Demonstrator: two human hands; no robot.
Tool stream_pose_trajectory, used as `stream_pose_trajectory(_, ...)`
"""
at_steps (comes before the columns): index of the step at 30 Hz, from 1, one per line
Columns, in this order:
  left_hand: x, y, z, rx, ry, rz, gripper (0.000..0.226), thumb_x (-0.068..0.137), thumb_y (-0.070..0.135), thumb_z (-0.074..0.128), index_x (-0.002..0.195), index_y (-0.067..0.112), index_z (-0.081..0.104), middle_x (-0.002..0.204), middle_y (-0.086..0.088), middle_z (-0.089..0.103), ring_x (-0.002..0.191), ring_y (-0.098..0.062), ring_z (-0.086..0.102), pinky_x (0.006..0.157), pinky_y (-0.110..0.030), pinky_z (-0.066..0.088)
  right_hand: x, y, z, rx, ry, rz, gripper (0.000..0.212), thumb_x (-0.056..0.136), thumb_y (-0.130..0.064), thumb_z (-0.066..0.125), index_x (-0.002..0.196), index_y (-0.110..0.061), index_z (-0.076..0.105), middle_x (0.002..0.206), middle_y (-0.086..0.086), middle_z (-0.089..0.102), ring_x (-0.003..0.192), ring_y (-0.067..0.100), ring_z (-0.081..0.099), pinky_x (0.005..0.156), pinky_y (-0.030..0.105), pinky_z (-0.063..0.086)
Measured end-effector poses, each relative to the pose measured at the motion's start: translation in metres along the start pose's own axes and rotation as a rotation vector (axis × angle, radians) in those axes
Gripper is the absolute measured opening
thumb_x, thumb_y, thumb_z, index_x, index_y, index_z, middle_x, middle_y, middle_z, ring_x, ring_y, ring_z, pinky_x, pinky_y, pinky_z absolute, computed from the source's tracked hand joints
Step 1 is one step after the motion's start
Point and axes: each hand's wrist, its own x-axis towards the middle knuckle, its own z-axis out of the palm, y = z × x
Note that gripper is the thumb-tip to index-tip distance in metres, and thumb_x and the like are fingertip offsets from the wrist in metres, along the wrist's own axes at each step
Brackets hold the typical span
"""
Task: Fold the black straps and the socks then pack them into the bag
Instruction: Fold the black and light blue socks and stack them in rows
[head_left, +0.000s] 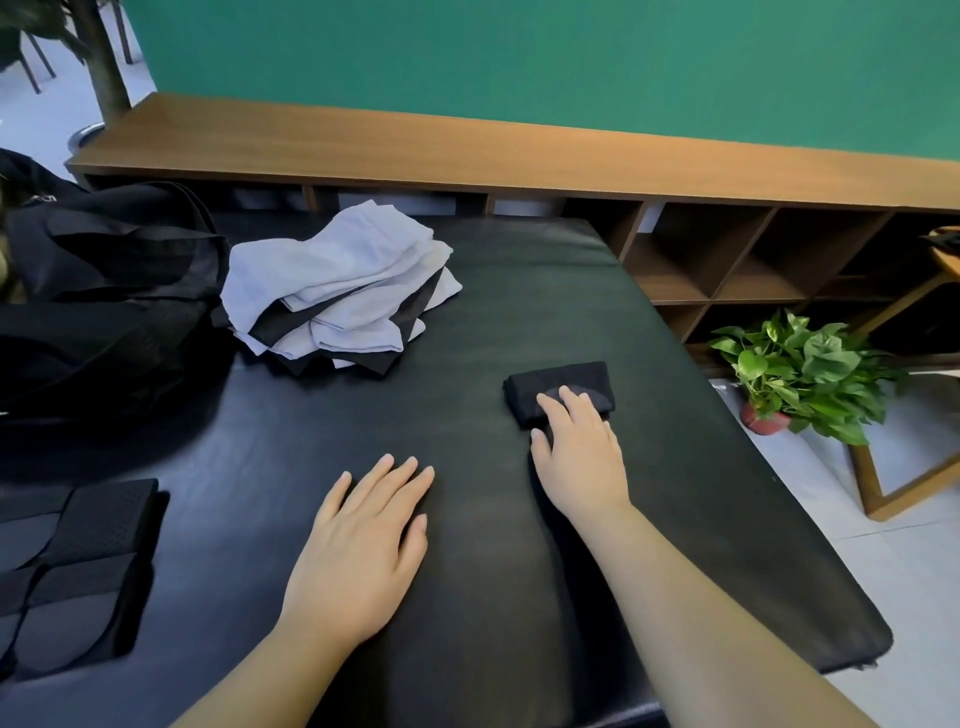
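Black padded leather tabletop (519, 312) as landmark. Black mesh bag (104, 291) at far-left edge. Pale socks heap (337, 291) beside bag. Folded black strap bundle (558, 387) right of centre; right hand (576, 447) flat on it, no grip. Left hand (363, 540) flat, empty. Risk: bundle springs open when lifted one-handed.

A black padded counter (467, 312) carries everything. At its far left sits a black bag (104, 291), and just beside it a heap of pale socks (337, 280) mixed with black straps. Near the right edge lies one folded black piece (566, 382) — and at the near left, a stack of folded black straps (88, 551).
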Motion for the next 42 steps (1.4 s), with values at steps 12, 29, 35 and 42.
stream_pose_trajectory(12, 0.001, 0.0, 0.0, -0.051, 0.114, -0.073, 0.049, 0.093, 0.038, 0.026, 0.132, 0.025, 0.052, 0.142, 0.007, 0.047, 0.137, -0.009, 0.028, 0.112, -0.035, 0.012, 0.015, 0.002, -0.001, -0.039, -0.099, 0.054, 0.056, 0.101, -0.041, 0.027, 0.152, -0.03, 0.004, 0.16, -0.006, -0.003, 0.146, 0.016, -0.008, 0.117, 0.045, 0.0)
stream_pose_trajectory(29, 0.069, -0.067, -0.046, -0.249, 0.342, -0.319, 0.055, 0.089, 0.017, 0.057, 0.14, 0.013, 0.037, 0.156, -0.01, 0.014, 0.144, -0.027, 0.009, 0.113, -0.043, 0.02, -0.036, -0.071, 0.024, -0.039, -0.141, -0.291, 0.076, 0.078, -0.055, -0.009, 0.151, -0.035, 0.0, 0.158, -0.016, -0.007, 0.14, 0.0, -0.021, 0.115, 0.028, -0.011)
stream_pose_trajectory(35, 0.103, -0.111, -0.062, 0.006, 0.229, -0.262, 0.057, 0.087, 0.023, 0.059, 0.14, 0.013, 0.04, 0.15, -0.013, 0.022, 0.134, -0.034, 0.028, 0.101, -0.054, 0.036, -0.034, -0.071, 0.025, -0.071, -0.167, -0.287, 0.08, 0.075, -0.056, -0.012, 0.151, -0.036, 0.008, 0.158, -0.016, -0.003, 0.143, 0.003, -0.015, 0.115, 0.027, -0.011)
stream_pose_trajectory(42, 0.127, -0.125, -0.072, 0.092, 0.065, -0.316, 0.06, 0.091, 0.028, 0.046, 0.146, 0.013, 0.025, 0.158, -0.002, 0.003, 0.144, -0.021, -0.003, 0.114, -0.049, 0.015, -0.034, -0.072, 0.024, -0.072, -0.167, -0.283, 0.08, 0.076, -0.056, -0.011, 0.15, -0.036, 0.011, 0.158, -0.017, -0.001, 0.144, 0.003, -0.013, 0.115, 0.026, -0.012)
